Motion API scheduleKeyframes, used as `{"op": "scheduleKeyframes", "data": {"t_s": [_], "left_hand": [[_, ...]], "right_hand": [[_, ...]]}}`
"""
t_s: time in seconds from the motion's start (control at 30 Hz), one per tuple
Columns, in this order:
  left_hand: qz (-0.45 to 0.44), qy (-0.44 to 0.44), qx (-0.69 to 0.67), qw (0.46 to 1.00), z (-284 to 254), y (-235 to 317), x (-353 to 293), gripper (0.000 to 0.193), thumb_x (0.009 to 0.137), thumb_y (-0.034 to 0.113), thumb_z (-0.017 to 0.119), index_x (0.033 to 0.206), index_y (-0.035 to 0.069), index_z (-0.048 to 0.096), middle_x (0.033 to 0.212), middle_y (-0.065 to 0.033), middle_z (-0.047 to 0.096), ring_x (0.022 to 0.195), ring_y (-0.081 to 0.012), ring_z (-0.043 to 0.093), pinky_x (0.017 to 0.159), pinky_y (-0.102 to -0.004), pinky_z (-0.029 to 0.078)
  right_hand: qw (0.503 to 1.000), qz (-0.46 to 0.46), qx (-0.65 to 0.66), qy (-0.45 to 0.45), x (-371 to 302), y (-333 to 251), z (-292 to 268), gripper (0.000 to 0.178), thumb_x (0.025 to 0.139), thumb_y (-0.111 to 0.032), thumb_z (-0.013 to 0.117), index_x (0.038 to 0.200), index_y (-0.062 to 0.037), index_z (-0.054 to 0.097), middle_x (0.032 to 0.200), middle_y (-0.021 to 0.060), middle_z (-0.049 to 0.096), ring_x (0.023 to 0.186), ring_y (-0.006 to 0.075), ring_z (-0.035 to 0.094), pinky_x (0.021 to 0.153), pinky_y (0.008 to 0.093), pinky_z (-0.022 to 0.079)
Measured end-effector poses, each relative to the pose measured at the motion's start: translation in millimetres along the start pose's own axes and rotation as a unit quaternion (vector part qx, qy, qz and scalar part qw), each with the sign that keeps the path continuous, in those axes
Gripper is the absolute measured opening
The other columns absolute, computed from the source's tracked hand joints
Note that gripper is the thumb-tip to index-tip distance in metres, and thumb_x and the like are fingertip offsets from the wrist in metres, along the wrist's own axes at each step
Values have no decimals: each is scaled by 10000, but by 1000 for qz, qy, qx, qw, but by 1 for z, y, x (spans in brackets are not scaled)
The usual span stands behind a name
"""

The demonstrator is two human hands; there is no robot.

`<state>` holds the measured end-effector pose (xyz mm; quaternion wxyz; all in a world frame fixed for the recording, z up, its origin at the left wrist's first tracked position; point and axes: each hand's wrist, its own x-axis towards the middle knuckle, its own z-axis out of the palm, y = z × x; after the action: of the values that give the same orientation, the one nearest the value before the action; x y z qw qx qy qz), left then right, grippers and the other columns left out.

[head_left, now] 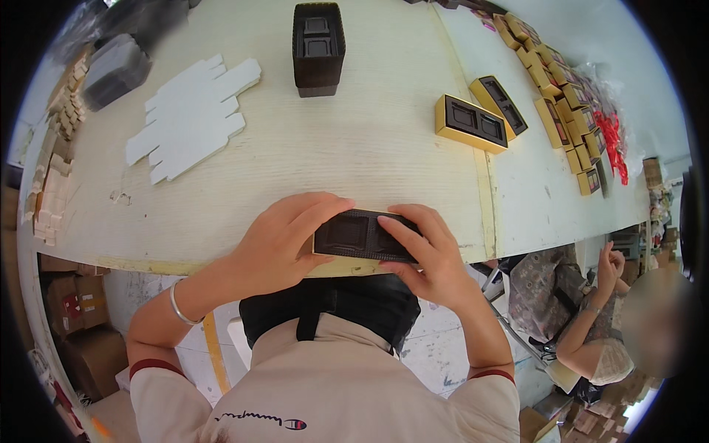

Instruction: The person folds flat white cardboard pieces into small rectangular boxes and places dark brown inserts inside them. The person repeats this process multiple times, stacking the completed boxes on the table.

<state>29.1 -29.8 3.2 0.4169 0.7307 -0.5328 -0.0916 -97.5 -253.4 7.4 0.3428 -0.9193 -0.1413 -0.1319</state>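
Observation:
Near the front edge of the table, a small gold box with a black two-compartment tray (345, 232) in it lies between my hands. My left hand (284, 235) grips its left end, thumb on the near side and fingers along the far side. At the right end, my right hand (430, 251) holds the box, with one finger resting on top of the black tray. Two more gold boxes (473, 122) with black trays sit at the back right, one leaning against the other. A tall stack of black trays (318, 59) stands at the far middle.
Flat white card blanks (193, 122) lie at the left. Clear plastic pieces (117, 72) are stacked at the far left. Many gold boxes (554, 122) and red ribbon (610, 148) lie along the right. Another person (591, 332) sits at the lower right.

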Motion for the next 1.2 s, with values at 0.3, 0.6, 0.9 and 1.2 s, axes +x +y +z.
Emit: {"op": "scheduleKeyframes", "data": {"t_s": [0.3,0.6,0.9,1.2], "left_hand": [[2,-20,168,986,5,7,10,806,723,325,781,1390,53,420,1353,-157,476,1290,-351,416,1103,-542,257],[-53,36,116,991,15,0,4,909,648,266,855,1394,18,399,1326,-141,531,1307,-316,428,1142,-538,197],[-46,48,114,991,19,1,4,823,679,290,828,1360,20,452,1244,-161,566,1159,-340,534,1077,-502,352],[96,-20,-181,979,-42,66,23,672,784,516,719,1225,30,577,1149,-157,616,1115,-384,561,953,-445,439]], "right_hand": [[978,-25,-197,-60,-4,9,-8,689,833,-572,518,1366,-135,506,1466,254,327,1328,414,364,1080,514,318],[997,50,-62,24,-18,10,-2,814,778,-562,660,1411,-96,448,1471,335,246,1326,502,317,1088,512,293],[987,12,-150,-53,-8,8,-5,623,803,-391,677,1371,-192,515,1330,245,415,1185,405,461,1021,495,370],[957,119,-253,82,-13,80,-65,533,825,-241,683,1336,-158,552,1227,209,508,1099,377,506,971,443,408]]}}
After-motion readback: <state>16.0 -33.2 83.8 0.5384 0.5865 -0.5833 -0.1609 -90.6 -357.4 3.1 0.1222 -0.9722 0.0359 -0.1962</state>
